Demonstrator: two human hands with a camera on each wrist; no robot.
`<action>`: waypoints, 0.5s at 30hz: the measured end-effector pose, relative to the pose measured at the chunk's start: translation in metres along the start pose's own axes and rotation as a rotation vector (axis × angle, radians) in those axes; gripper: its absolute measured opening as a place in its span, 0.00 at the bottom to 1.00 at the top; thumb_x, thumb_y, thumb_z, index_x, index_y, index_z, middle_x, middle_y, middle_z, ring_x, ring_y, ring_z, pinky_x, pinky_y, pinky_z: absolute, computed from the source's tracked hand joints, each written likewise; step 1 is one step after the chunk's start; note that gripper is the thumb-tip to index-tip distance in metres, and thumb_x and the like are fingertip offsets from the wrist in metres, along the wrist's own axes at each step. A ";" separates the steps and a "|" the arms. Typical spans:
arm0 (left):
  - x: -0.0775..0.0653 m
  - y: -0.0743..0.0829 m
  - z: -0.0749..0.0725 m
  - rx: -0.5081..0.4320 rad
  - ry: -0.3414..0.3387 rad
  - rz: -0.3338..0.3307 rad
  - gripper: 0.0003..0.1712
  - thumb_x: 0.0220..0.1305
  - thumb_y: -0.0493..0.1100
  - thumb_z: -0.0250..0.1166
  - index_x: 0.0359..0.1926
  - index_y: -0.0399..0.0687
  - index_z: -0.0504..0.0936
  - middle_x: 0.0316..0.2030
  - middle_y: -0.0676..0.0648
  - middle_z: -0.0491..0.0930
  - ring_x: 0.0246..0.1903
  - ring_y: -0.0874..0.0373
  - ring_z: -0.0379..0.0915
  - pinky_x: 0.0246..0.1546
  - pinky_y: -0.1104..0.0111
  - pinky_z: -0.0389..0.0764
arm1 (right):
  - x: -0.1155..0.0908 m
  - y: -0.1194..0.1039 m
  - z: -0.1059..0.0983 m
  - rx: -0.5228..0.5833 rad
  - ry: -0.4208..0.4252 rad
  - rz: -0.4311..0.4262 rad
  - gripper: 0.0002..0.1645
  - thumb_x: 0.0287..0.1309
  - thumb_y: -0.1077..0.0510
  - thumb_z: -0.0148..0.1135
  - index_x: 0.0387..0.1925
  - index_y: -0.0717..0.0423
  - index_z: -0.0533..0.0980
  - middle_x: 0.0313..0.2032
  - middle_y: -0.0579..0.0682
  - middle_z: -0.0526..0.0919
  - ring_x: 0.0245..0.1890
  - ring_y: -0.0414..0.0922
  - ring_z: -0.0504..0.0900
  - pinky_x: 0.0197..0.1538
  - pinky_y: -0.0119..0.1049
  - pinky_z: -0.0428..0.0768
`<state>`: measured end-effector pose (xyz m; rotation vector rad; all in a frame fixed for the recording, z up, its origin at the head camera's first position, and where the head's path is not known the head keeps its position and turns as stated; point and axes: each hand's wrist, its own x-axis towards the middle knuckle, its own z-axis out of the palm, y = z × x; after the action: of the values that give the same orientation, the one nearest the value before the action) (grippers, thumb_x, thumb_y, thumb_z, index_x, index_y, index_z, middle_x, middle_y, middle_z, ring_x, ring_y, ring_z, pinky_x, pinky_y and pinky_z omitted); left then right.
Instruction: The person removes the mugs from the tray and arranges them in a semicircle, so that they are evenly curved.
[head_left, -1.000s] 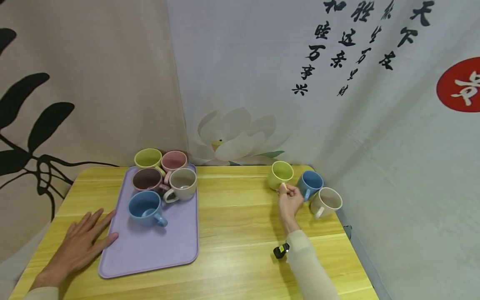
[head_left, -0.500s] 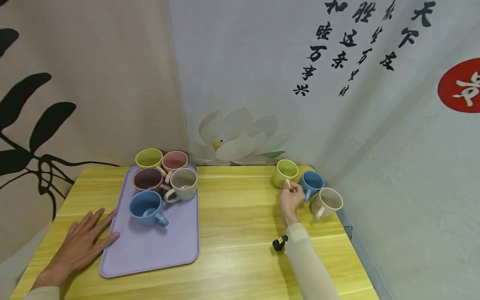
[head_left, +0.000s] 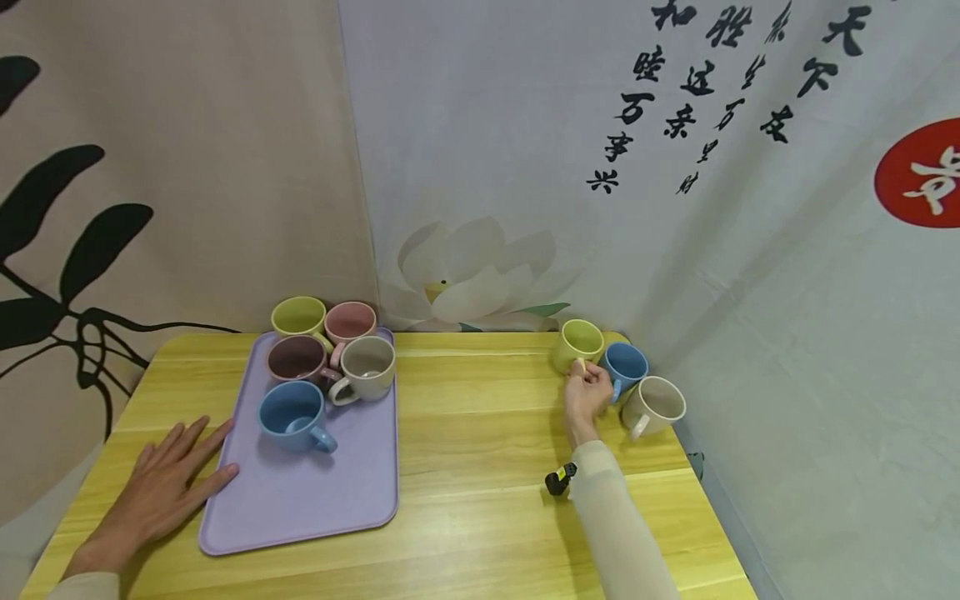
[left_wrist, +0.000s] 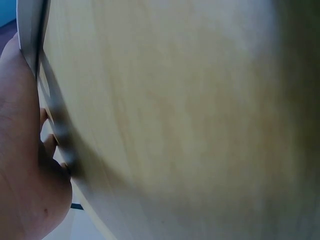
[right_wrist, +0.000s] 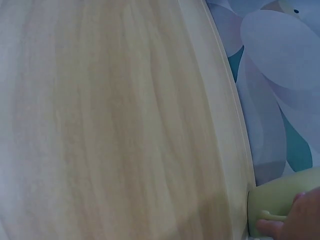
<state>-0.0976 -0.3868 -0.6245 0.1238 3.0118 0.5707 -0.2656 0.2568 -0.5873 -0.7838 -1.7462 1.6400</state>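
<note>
My right hand (head_left: 587,396) pinches the handle of a green mug (head_left: 581,340) near the table's back edge. Just right of that mug stand a blue mug (head_left: 626,367) and a cream mug (head_left: 654,406). In the right wrist view, the green mug (right_wrist: 272,195) and part of the hand (right_wrist: 302,220) show at the lower right corner. My left hand (head_left: 161,483) lies with fingers spread on the table, its thumb and index fingertips at the left rim of a lilac tray (head_left: 300,508). Blurred in the left wrist view is the edge of the left hand (left_wrist: 25,150).
On the tray's back half stand a green mug (head_left: 298,317), a pink mug (head_left: 349,323), a maroon mug (head_left: 297,358), a cream mug (head_left: 366,369) and a blue mug (head_left: 294,417). A printed cloth (head_left: 480,167) hangs right behind the wooden table (head_left: 480,467).
My right hand has moved the green mug a little to the right, closer to the blue mug. The left hand and the tray keep their places.
</note>
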 end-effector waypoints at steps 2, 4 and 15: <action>0.000 0.000 0.000 -0.001 0.003 -0.002 0.52 0.84 0.74 0.55 0.94 0.59 0.48 0.88 0.21 0.45 0.86 0.13 0.28 0.81 0.22 0.14 | 0.000 -0.001 0.000 -0.010 0.001 0.003 0.04 0.75 0.60 0.72 0.45 0.55 0.85 0.27 0.35 0.86 0.28 0.32 0.85 0.33 0.23 0.81; 0.000 0.001 0.000 -0.001 0.004 -0.003 0.52 0.84 0.74 0.55 0.94 0.60 0.48 0.88 0.21 0.45 0.86 0.13 0.29 0.81 0.22 0.14 | 0.000 -0.003 -0.001 -0.012 0.004 -0.001 0.04 0.75 0.60 0.73 0.45 0.56 0.85 0.28 0.36 0.86 0.28 0.32 0.85 0.33 0.23 0.80; 0.000 0.001 0.001 -0.004 0.007 0.002 0.52 0.83 0.74 0.55 0.94 0.60 0.48 0.88 0.21 0.44 0.87 0.14 0.27 0.81 0.25 0.10 | -0.001 -0.006 -0.002 -0.020 0.025 -0.011 0.06 0.75 0.61 0.72 0.47 0.60 0.85 0.30 0.42 0.87 0.26 0.30 0.83 0.34 0.23 0.79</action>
<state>-0.0975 -0.3851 -0.6249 0.1245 3.0179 0.5779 -0.2636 0.2572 -0.5810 -0.7993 -1.7497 1.6008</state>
